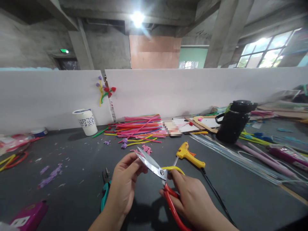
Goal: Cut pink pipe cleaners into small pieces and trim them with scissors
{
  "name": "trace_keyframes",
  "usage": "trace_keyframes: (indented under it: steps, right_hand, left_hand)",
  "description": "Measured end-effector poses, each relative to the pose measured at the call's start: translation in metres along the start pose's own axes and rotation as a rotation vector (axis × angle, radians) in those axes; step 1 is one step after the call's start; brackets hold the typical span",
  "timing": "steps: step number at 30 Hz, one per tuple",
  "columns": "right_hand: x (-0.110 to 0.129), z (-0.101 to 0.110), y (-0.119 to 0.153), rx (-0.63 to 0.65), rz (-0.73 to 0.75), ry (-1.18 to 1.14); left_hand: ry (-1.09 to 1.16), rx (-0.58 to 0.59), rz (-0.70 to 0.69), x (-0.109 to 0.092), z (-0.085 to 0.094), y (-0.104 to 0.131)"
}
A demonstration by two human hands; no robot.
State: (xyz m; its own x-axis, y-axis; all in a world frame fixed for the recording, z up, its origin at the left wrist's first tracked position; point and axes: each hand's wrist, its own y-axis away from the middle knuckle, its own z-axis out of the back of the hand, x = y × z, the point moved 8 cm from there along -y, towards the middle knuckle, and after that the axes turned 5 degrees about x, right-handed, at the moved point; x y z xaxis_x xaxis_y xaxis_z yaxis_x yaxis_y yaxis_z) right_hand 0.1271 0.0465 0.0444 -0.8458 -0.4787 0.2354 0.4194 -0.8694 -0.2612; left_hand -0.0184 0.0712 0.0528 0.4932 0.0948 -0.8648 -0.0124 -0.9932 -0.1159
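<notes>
"Starting with the largest, the tabletop (pixel 79 179), where do we have the scissors (pixel 162 172)?"

"We hold them raised over its near middle, red handles towards us, blades slightly parted and aimed up and to the left."

"And our fingers?"

"Those of our right hand (pixel 190 191) are wrapped around the handles. Those of our left hand (pixel 124 179) are drawn in narrow behind the blade tips; we cannot tell whether they pinch anything."

"So what makes a good cut here?"

"We'd draw the left fingertips back from the blade line, then close gently, working nearer the pivot for firmer bite."

"Anything crowding us?"

"The teal-handled pliers (pixel 105 192) lie just beside our left wrist, and the yellow glue gun (pixel 190 156) sits beyond our right hand, so we'd best treat its front end as hot and swing clear of its lead."

"What of the yellow stem (pixel 174 167)?"

"It shows beside the pivot; whether we grip it, we cannot tell. Let's check it's clear before squeezing."

"Smallest last?"

"Pink scraps (pixel 147 149), just past the tips; we'd avoid sweeping them about."
</notes>
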Motion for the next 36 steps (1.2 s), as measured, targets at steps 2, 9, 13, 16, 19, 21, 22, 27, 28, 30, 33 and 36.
trace_keyframes:
  steps: [2,9,13,16,19,21,22,27,28,30,33,36]
  right_hand:
    - [0.0003,0.0009,0.0005,-0.018,0.009,0.022]
    - [0.0005,0.0016,0.0014,-0.04,0.024,0.062]
    - [0.0013,0.0025,0.0014,-0.045,0.033,0.065]
    - [0.0008,0.0026,0.0011,-0.056,0.031,0.085]
    - [0.0002,0.0025,0.0006,-0.07,0.03,0.1]
    - [0.0001,0.0021,0.0005,-0.075,0.03,0.094]
    - [0.0,0.0019,0.0007,-0.077,0.027,0.088]
    - [-0.0005,-0.0018,0.0019,-0.045,0.008,0.044]
    - [-0.0004,-0.0026,0.0019,-0.035,0.007,0.037]
    - [-0.0001,-0.003,0.0017,-0.027,0.009,0.032]
    - [0.0005,-0.0013,0.0011,-0.039,0.014,0.038]
    - [0.0018,0.0002,0.0012,-0.049,0.021,0.043]
  left_hand:
    - [-0.004,0.002,0.005,0.0001,-0.0002,-0.0002]
    - [-0.004,-0.011,-0.003,-0.0004,0.0004,-0.0001]
    - [-0.012,-0.019,-0.013,-0.0018,0.0009,0.0002]
    - [-0.017,-0.024,-0.008,-0.0017,0.0015,0.0003]
    - [-0.012,-0.029,-0.015,-0.0017,0.0021,0.0011]
    - [-0.012,-0.038,-0.022,-0.0018,0.0028,0.0018]
    - [-0.013,-0.042,-0.025,-0.0018,0.0031,0.0021]
    - [-0.015,-0.045,-0.034,-0.0027,0.002,0.0021]
    - [-0.015,-0.043,-0.035,-0.0031,0.0016,0.0019]
    - [-0.012,-0.042,-0.035,-0.0037,0.001,0.0016]
    - [0.001,-0.05,-0.032,-0.0034,0.0017,0.0012]
    - [0.003,-0.05,-0.029,-0.0021,0.002,0.0006]
